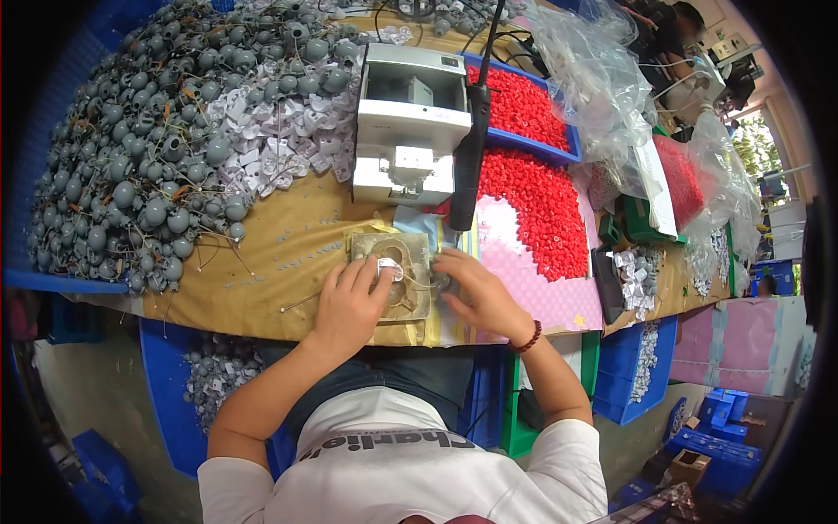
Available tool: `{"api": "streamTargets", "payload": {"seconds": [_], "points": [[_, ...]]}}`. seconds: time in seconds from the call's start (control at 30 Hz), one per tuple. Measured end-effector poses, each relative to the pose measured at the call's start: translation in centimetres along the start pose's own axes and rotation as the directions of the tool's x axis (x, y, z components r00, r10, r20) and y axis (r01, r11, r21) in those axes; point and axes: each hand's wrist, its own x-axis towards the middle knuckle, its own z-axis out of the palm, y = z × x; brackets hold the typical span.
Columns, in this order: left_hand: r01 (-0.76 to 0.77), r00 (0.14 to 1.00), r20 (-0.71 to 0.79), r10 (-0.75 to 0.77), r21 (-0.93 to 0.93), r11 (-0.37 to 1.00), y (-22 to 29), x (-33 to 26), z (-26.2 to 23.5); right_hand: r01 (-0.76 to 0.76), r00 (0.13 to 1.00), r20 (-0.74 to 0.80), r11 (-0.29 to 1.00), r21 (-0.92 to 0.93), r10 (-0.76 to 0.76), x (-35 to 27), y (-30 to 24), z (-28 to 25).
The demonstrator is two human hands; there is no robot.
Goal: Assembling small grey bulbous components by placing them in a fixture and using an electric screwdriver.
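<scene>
My left hand [349, 301] rests on a worn square work pad [394, 271] on the brown bench, its fingertips pinching a small white plastic piece [389, 268]. Just to the right, my right hand [476, 293] presses down at the pad's right edge, fingers curled over a small grey part [443, 281] that is mostly hidden. Thin wire leads run across the pad between the two hands. A bead bracelet sits on my right wrist.
A white benchtop machine [408, 122] stands behind the pad, with a black tool [471, 148] hanging in front. Grey round wired parts [131, 166] are heaped at left beside white pieces [279, 140]. Red beads [532, 188] lie right; blue bins [633, 375] sit below.
</scene>
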Motion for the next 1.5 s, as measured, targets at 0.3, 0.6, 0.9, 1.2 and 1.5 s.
{"api": "streamTargets", "payload": {"seconds": [0.3,0.6,0.9,1.2,1.5], "points": [[-0.039,0.999,-0.031,0.039,-0.021,0.999,-0.3,0.3,-0.5,-0.283,0.887,-0.201,0.834,0.473,0.415,0.8,0.9,3.1],[-0.043,0.999,-0.025,0.042,-0.041,0.998,-0.3,0.3,-0.6,-0.223,0.941,0.145,0.237,0.945,0.307,3.0,0.0,2.2],[-0.07,0.997,-0.03,0.068,-0.075,0.995,-0.9,0.4,-0.8,-0.354,0.928,0.097,0.766,0.537,0.361,5.3,-0.4,3.7],[0.085,0.996,-0.007,-0.089,-0.227,0.97,-1.1,0.8,-0.9,-0.148,0.981,-0.143,0.983,-0.112,0.132,5.8,-1.6,5.3],[0.134,0.99,-0.006,-0.138,-0.183,0.974,-0.5,2.9,-1.0,-0.133,0.959,-0.223,0.974,0.186,0.174,5.8,0.4,3.6]]}}
